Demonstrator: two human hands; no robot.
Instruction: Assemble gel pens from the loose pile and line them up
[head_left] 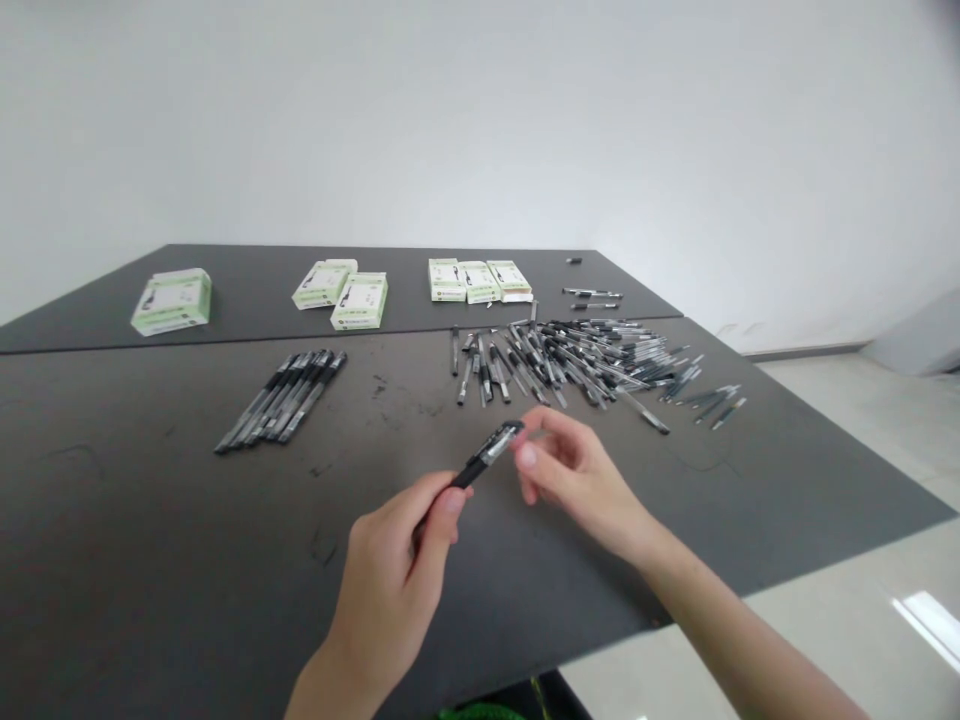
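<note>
A capped gel pen [491, 448] with a clear barrel and black grip slants up to the right above the table. My left hand [397, 550] is closed around its lower part, which the fingers mostly hide. At the cap end, my right hand [570, 470] has its fingers loosely curled and the thumb apart from the index finger. Its fingertips are at the tip of the cap; whether they touch it I cannot tell. To the left lies a neat row of capped pens [281, 400], side by side. Behind my right hand spreads a loose heap of pens and pen parts [570, 355].
Green and white pen boxes stand farther back: one box [172, 300] at left, a pair [360, 302] near the middle, and three more [480, 280] right of them. Thin refills [720, 405] and a few pens [592, 294] lie at right. The dark table [187, 560] ends at right.
</note>
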